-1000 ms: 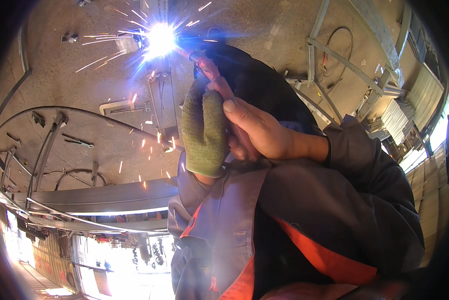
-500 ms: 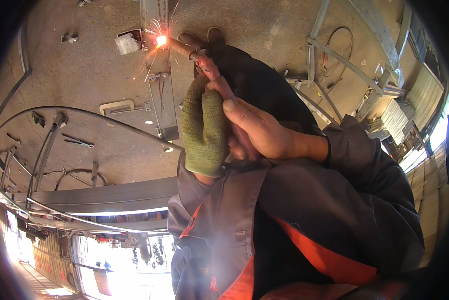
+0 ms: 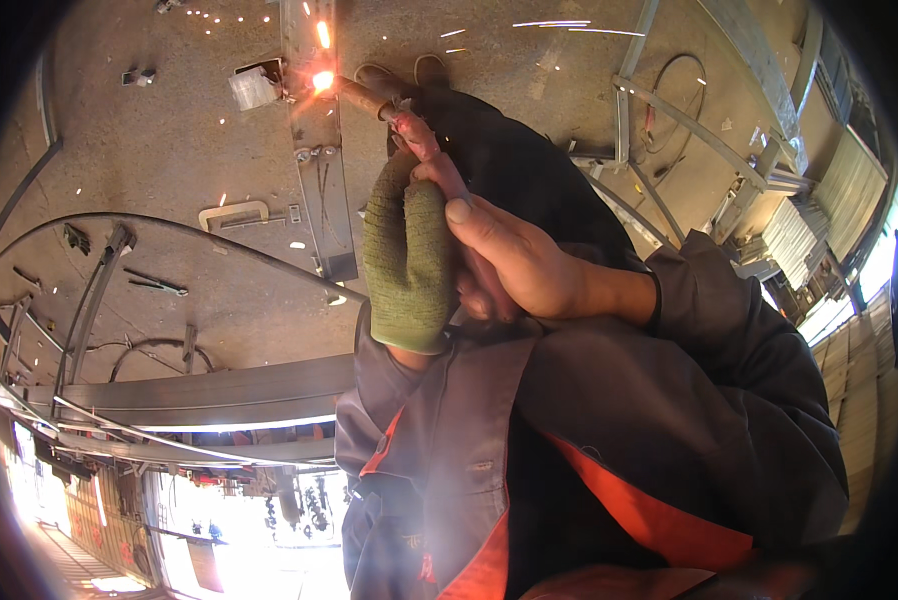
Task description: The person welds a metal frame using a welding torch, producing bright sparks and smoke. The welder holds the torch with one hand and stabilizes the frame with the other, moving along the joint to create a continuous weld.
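A welding torch (image 3: 416, 136) with a reddish handle and a dark nozzle points up and left. Around its handle is my bare right hand (image 3: 529, 258), thumb lying along the top and fingers curled below. My left hand (image 3: 407, 250), in a green knitted glove, closes on the same handle from the left side. At the nozzle's tip a bright welding arc (image 3: 323, 80) glows on a flat steel bar (image 3: 327, 215) that runs up the picture. The glare hides the weld itself. Two bolt-like pieces (image 3: 316, 153) sit across the bar below the arc.
A small metal box piece (image 3: 256, 87) lies left of the arc. A C-clamp (image 3: 233, 215) and pliers (image 3: 157, 283) are on the floor. A dark curved cable or tube (image 3: 219, 240) crosses at left. Steel frames (image 3: 689, 130) stand at right, near my shoes (image 3: 431, 70).
Both hands and the torch hold nearly the same place. The spark burst around the arc has changed: a bright blob hangs above it and streaks fly across the floor.
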The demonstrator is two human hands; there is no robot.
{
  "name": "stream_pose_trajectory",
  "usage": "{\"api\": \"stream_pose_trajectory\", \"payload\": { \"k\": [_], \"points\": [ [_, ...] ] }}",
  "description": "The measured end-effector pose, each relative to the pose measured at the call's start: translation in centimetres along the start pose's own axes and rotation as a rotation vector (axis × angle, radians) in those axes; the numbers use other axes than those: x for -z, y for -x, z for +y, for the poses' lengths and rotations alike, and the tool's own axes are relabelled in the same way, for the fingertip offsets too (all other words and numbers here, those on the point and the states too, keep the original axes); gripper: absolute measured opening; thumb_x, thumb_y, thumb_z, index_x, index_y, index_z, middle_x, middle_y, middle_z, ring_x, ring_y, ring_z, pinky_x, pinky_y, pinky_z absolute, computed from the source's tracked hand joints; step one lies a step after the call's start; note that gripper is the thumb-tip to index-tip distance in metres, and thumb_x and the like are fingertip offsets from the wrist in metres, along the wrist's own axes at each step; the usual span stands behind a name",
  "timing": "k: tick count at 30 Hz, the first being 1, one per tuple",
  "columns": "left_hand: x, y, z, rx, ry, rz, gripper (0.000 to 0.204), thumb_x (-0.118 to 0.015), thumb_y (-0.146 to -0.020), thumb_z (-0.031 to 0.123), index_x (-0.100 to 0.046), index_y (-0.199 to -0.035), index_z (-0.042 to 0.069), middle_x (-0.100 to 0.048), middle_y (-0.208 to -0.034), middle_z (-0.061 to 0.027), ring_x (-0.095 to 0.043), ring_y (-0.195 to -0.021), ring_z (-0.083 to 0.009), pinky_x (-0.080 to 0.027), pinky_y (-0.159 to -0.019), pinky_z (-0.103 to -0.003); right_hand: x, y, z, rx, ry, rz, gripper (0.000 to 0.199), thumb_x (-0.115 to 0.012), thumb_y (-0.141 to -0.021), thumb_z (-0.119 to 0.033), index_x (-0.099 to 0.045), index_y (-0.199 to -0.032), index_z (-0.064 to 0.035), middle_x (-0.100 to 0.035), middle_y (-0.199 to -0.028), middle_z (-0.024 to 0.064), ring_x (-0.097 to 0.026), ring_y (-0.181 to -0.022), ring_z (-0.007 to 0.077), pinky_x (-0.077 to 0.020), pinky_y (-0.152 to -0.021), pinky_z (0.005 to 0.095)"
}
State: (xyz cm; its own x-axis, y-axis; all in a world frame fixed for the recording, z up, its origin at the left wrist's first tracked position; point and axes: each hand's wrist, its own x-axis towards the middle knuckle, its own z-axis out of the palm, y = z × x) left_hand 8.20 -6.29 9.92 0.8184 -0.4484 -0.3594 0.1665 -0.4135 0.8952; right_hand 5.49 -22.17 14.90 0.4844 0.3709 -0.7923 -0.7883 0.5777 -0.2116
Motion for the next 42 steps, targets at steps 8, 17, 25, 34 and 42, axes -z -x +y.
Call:
{"api": "stream_pose_trajectory", "payload": {
  "k": [8, 17, 25, 34, 42],
  "points": [
    [-0.1, -0.3, 0.2, -0.011, -0.080, -0.027, 0.042, -0.064, -0.103, 0.006, -0.060, -0.144, -0.003, -0.060, -0.144, -0.0268, -0.064, -0.127, -0.0442, -0.054, -0.106, -0.048, -0.2, 0.1, 0.5, 0.010, -0.043, 0.053, 0.072, -0.039, -0.116, -0.055, -0.024, -0.172, -0.0112, -0.059, -0.088, 0.0027, -0.054, -0.064, 0.0089, -0.0445, -0.053, 0.0244],
    [0.1, -0.3, 0.8, 0.177, 0.253, -0.012, 0.036, -0.057, -0.112, 0.011, -0.059, -0.144, -0.004, -0.060, -0.143, -0.0253, -0.065, -0.125, -0.0384, -0.054, -0.103, -0.044, -0.2, -0.2, 0.9, 0.005, -0.033, 0.081, 0.073, -0.040, -0.115, -0.057, -0.030, -0.170, -0.0097, -0.058, -0.079, 0.0033, -0.053, -0.059, 0.0093, -0.0423, -0.050, 0.0241],
    [-0.3, 1.1, -1.0, 0.152, 0.122, 0.017, 0.041, -0.066, -0.103, 0.007, -0.061, -0.143, -0.002, -0.061, -0.141, -0.0262, -0.065, -0.124, -0.0419, -0.056, -0.100, -0.046, -0.2, -0.1, 0.5, -0.010, -0.048, 0.023, 0.070, -0.039, -0.118, -0.052, -0.019, -0.174, -0.0150, -0.060, -0.103, 0.0036, -0.053, -0.065, 0.0084, -0.0445, -0.054, 0.0241],
    [-0.2, 0.4, 0.4, 0.377, 0.367, 0.012, 0.040, -0.065, -0.106, 0.011, -0.060, -0.143, -0.003, -0.064, -0.140, -0.0243, -0.067, -0.123, -0.0379, -0.055, -0.100, -0.044, 0.1, 0.0, 0.6, 0.042, 0.031, 0.010, 0.073, -0.036, -0.117, -0.053, -0.015, -0.175, -0.0151, -0.060, -0.105, 0.0062, -0.053, -0.067, 0.0095, -0.0463, -0.055, 0.0254],
    [-0.3, 0.4, -0.1, 0.199, 0.162, -0.047, 0.040, -0.066, -0.103, 0.009, -0.062, -0.141, -0.002, -0.061, -0.144, -0.0270, -0.066, -0.124, -0.0429, -0.056, -0.102, -0.047, 0.0, 0.2, 0.5, 0.001, -0.041, 0.032, 0.071, -0.039, -0.117, -0.053, -0.021, -0.173, -0.0123, -0.060, -0.093, 0.0028, -0.055, -0.067, 0.0091, -0.0462, -0.055, 0.0248]
  ]
}}
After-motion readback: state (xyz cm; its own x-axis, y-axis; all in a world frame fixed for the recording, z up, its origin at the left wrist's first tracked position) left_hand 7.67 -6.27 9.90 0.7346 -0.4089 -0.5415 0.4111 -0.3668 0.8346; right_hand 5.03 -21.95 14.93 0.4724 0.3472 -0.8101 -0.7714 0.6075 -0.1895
